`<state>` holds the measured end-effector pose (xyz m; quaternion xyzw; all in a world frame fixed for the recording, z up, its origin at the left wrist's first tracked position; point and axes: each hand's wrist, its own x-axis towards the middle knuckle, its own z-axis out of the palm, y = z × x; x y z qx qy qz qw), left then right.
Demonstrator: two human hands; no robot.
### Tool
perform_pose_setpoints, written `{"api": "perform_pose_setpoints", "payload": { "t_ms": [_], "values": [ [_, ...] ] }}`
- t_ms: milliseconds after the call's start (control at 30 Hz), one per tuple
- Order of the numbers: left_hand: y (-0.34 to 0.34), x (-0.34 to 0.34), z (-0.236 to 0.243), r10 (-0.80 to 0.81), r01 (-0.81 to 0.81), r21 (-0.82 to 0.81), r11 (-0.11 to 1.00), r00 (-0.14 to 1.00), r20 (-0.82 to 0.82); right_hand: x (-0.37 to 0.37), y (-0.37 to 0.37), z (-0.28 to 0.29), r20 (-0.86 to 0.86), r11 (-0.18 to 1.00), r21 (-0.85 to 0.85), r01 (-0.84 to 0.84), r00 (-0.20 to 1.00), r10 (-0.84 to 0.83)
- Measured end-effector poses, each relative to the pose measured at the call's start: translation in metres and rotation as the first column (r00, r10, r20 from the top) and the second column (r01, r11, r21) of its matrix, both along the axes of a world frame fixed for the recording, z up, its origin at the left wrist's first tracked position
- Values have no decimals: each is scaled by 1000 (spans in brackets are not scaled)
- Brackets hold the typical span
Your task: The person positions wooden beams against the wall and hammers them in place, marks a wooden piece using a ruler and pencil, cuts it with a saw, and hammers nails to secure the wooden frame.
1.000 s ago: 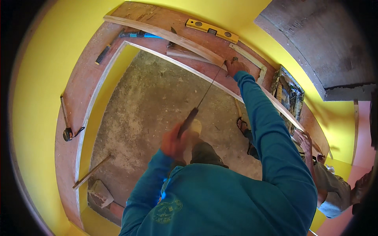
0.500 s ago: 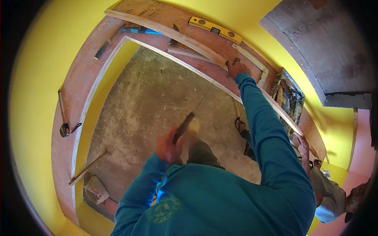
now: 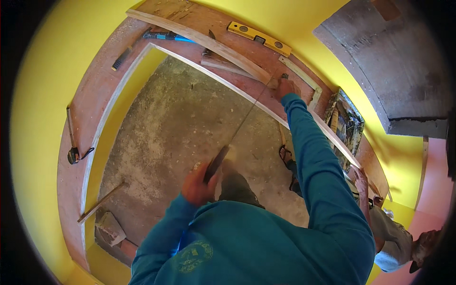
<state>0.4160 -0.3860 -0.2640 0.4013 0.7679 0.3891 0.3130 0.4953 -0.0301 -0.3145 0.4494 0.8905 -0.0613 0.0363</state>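
My left hand (image 3: 198,184) is wrapped around the dark handle of a handsaw (image 3: 217,164). Its thin blade, seen nearly edge-on, runs up and away to a long pale wooden plank (image 3: 223,49). Beside the blade, my right hand (image 3: 287,89) grips that plank, with fingers curled over it; part of the plank is hidden under my hand. The plank lies along a reddish-brown board counter (image 3: 187,12). At the right, a co-worker's hand (image 3: 361,179) holds the plank's other end.
On the counter lie a yellow spirit level (image 3: 259,38), a pale L-shaped square (image 3: 308,78), a blue-and-black tool (image 3: 166,36) and a tape measure (image 3: 73,155). A cluttered tray (image 3: 344,118) stands near the wall. A stone block (image 3: 110,229) sits on the concrete floor.
The saw handle has drawn slightly back toward me, and more of the blade shows near the plank. My right hand keeps its hold on the plank. The whole view has shifted slightly.
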Motion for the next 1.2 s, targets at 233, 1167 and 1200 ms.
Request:
{"api": "perform_pose_setpoints", "payload": {
  "t_ms": [233, 1167, 1200],
  "values": [
    [68, -12, -16, 126, -128, 20, 992, 989, 74, -29, -36, 35, 54, 993, -46, 109, 993, -106],
    [79, -7, -32, 148, -143, 163, 976, 989, -17, -21, -13, 0, 16, 999, 40, 17, 1000, -18],
    [78, -6, -34, 150, -145, 180, 973, 988, -19, -27, -26, 18, 76, 997, -14, 72, 995, -71]
  ]
}}
